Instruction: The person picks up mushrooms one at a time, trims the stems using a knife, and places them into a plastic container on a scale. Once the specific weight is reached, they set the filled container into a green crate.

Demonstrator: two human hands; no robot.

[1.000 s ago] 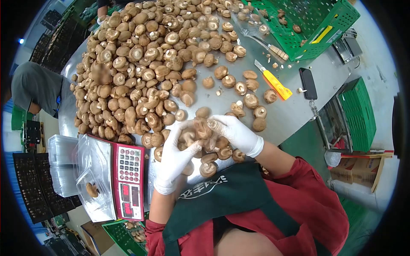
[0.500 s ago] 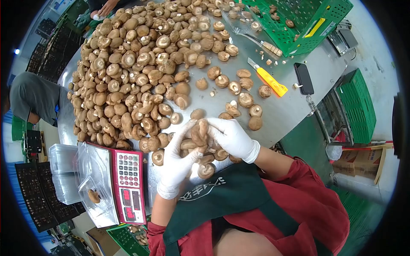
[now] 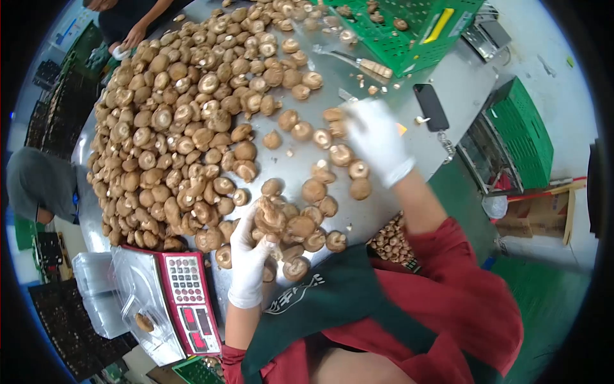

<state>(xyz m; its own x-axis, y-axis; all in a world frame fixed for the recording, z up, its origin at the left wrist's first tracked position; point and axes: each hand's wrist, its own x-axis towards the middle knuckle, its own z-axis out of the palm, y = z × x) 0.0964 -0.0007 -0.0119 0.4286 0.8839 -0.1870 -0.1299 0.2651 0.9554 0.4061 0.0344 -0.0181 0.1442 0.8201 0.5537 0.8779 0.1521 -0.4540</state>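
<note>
My left hand [image 3: 248, 262], in a white glove, has its fingers wrapped round a brown shiitake mushroom [image 3: 270, 217] at the front of the metal table. Other shiitake mushrooms [image 3: 300, 226] lie right beside it. Farther right, my gloved right hand [image 3: 378, 142] is smeared by motion and sits over a yellow utility knife [image 3: 401, 129]. Only the knife's blade tip and a bit of its yellow handle show past the glove; whether the fingers grip it is hidden. Several loose mushrooms [image 3: 340, 154] lie just left of that hand.
A large mushroom heap [image 3: 173, 128] covers the table's left. A red scale [image 3: 190, 301] carries a clear tray with one mushroom. A wooden-handled tool [image 3: 374, 68], green crate [image 3: 409, 48] and phone [image 3: 432, 107] are at the back right. Another person's hand [image 3: 135, 35] is far left.
My right hand has left the mushrooms by my left hand and moved up and right to the utility knife. My left hand keeps hold of a mushroom. The view has shifted slightly.
</note>
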